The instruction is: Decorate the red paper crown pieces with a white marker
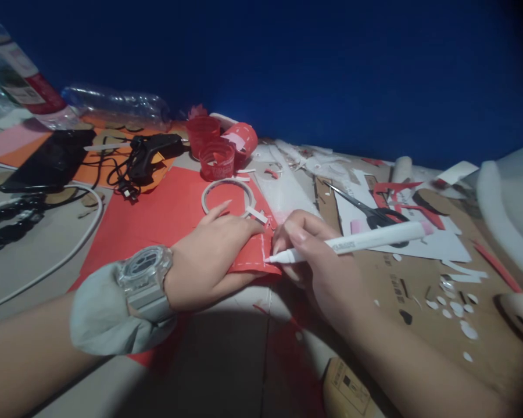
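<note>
Forearms (414,354) were stretched over the grey, scrap-strewn desk (61,249), its far edge backed by a blue wall (331,75). Mid-desk, red paper (250,253) was pressed down by the left hand (213,261), grip spread; a white marker (379,237) was pinched in the right hand (316,255), tip against the paper.

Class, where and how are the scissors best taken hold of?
Probably by the black handles of the scissors, coming from the near right: the blades point toward the far left, and the marker partly hides the handles from view.
</note>
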Demonstrator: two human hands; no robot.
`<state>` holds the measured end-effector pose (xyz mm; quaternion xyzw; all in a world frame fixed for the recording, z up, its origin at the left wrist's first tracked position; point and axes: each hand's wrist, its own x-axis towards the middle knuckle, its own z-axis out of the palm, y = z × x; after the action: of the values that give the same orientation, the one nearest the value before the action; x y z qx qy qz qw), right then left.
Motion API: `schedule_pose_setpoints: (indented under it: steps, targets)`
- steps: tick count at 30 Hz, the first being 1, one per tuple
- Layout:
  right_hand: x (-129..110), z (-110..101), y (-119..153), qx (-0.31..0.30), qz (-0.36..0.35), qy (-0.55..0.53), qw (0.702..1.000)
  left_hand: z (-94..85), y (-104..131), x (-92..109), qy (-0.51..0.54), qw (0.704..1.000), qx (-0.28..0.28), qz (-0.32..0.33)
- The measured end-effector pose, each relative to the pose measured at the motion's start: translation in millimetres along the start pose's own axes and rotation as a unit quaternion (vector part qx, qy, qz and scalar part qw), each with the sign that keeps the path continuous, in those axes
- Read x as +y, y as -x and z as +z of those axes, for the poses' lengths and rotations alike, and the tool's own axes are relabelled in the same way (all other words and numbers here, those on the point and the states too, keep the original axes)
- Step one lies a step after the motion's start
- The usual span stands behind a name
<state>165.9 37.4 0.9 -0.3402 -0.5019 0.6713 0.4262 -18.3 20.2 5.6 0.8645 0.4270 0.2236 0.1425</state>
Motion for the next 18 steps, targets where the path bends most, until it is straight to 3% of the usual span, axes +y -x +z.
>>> schedule_pose_setpoints:
  steps: [8, 18]
  targets:
    - [-1.3, 3.0, -0.4, 0.005, 0.009, -0.046, 0.999, -0.3, -1.9, -2.4, -0.001, 1.000, -0.004, -0.004]
    - [-1.1, -0.4, 1.3, -0.015, -0.020, 0.023, 0.999, -0.4, -1.5, -1.5, 0.011, 1.000, -0.003, 0.000]
